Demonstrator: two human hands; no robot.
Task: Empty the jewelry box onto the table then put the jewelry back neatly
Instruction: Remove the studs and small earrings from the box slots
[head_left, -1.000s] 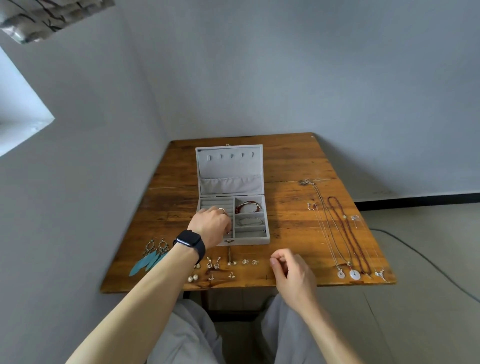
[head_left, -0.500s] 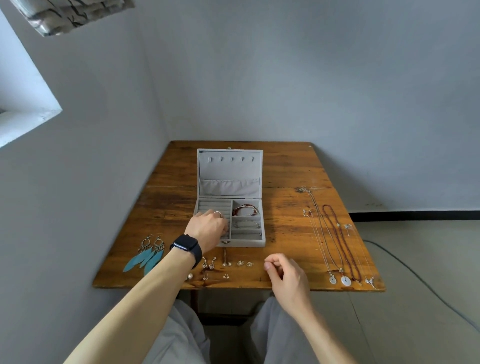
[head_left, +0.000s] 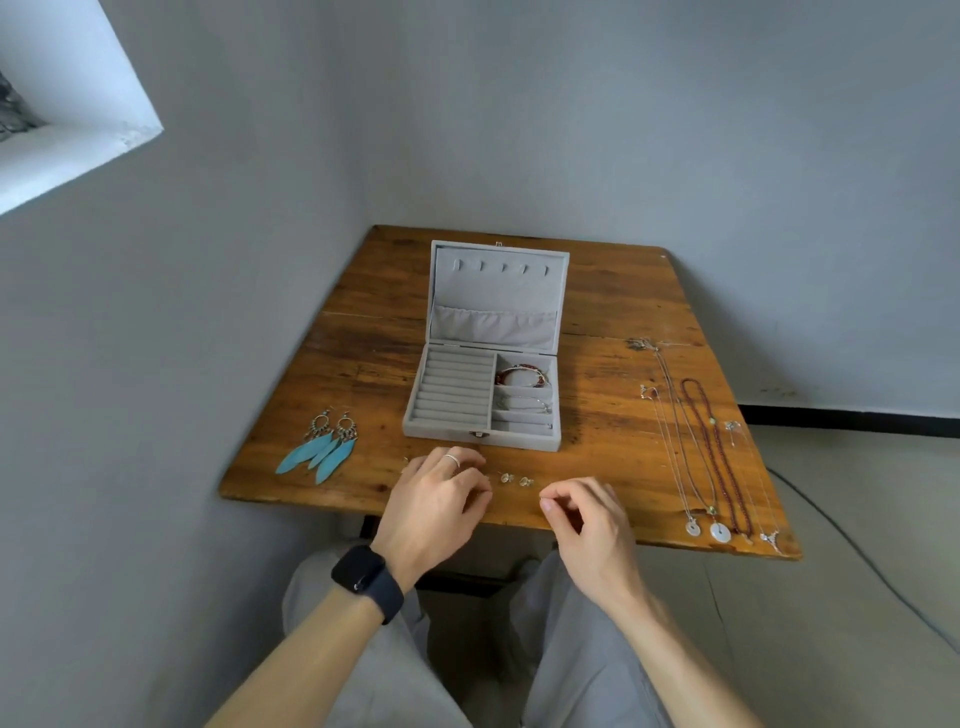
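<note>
Soft window daylight — sharp, wide-angle warp

Worn wooden desk (head_left: 363, 374) set into a wall corner, planks dark-stained and scratched. At the middle, a grey jewelry box (head_left: 441, 434) standing open, lid raised on the far side. Left of it, by the left edge, two blue feather earrings (head_left: 324, 452) lying side by side. Just near of the box, small earrings (head_left: 506, 477) in a row along the near edge. Well to the right, several necklaces (head_left: 719, 467) stretched far to near, pendants at the near edge.
</note>
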